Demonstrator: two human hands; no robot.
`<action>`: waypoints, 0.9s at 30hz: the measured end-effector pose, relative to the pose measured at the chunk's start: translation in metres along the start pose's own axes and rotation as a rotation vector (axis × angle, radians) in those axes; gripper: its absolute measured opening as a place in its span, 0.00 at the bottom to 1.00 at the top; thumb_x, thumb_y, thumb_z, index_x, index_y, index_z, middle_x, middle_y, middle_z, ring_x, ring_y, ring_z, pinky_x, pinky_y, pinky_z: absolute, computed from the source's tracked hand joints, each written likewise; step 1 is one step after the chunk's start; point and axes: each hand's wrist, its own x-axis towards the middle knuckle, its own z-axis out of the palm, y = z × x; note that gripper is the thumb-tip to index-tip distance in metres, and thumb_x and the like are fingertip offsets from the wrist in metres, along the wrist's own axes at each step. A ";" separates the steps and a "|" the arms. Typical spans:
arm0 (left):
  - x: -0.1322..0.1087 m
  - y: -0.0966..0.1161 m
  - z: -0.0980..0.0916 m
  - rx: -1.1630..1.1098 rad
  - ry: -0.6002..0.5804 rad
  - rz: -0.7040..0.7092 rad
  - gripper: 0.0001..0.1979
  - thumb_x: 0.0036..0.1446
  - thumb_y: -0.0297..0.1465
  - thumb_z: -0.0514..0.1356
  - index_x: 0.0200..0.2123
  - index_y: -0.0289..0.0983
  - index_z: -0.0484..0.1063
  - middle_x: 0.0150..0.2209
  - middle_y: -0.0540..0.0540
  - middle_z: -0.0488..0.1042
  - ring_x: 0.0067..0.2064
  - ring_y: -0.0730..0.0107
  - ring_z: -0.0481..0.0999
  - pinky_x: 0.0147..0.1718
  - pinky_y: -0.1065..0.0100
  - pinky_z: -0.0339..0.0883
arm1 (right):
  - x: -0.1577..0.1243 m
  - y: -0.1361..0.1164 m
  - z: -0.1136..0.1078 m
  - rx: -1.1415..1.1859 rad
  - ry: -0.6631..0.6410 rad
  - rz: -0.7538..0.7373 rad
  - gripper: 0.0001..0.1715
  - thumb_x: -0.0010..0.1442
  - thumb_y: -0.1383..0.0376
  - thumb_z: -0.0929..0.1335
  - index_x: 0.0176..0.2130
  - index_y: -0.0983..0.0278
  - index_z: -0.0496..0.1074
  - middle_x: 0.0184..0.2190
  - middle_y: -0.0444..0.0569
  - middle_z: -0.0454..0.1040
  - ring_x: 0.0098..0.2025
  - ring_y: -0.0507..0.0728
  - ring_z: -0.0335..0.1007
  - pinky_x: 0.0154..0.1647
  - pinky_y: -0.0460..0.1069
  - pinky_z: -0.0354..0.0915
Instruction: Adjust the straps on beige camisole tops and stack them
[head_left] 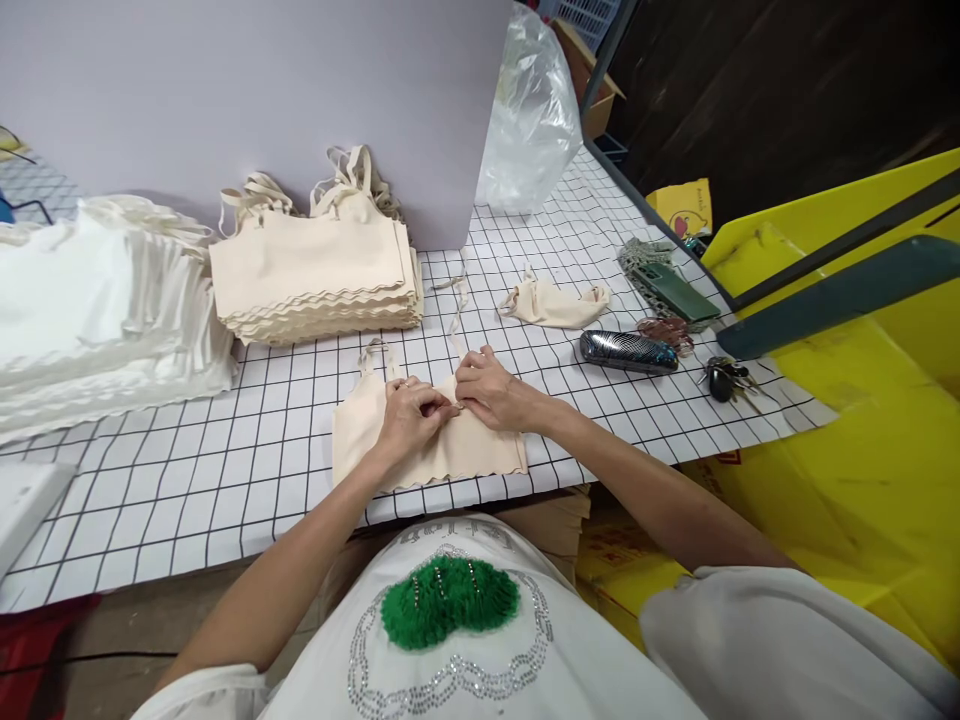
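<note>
A beige camisole top (360, 435) with a scalloped hem lies flat on the checked table (225, 470) near its front edge. My left hand (409, 415) and my right hand (487, 390) rest on its upper middle, fingers pinched together on the fabric where the two hands meet. One thin strap (457, 310) runs up from the top toward the back. A neat stack of the same beige tops (315, 270) sits behind it.
A pile of white garments (97, 310) lies at the left. A loose beige piece (555, 303), a dark glasses case (628, 351), a green phone (679, 290), keys (726, 378) and a clear plastic bag (529, 120) are at the right. Yellow bins (862, 420) stand beyond the table's right edge.
</note>
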 end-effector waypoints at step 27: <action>-0.067 -0.034 -0.085 0.208 0.330 -0.135 0.14 0.56 0.45 0.65 0.37 0.40 0.77 0.36 0.44 0.79 0.40 0.55 0.75 0.45 0.55 0.65 | -0.051 -0.004 -0.014 -0.178 0.227 0.542 0.19 0.66 0.58 0.67 0.26 0.63 0.65 0.28 0.50 0.73 0.40 0.61 0.63 0.51 0.64 0.57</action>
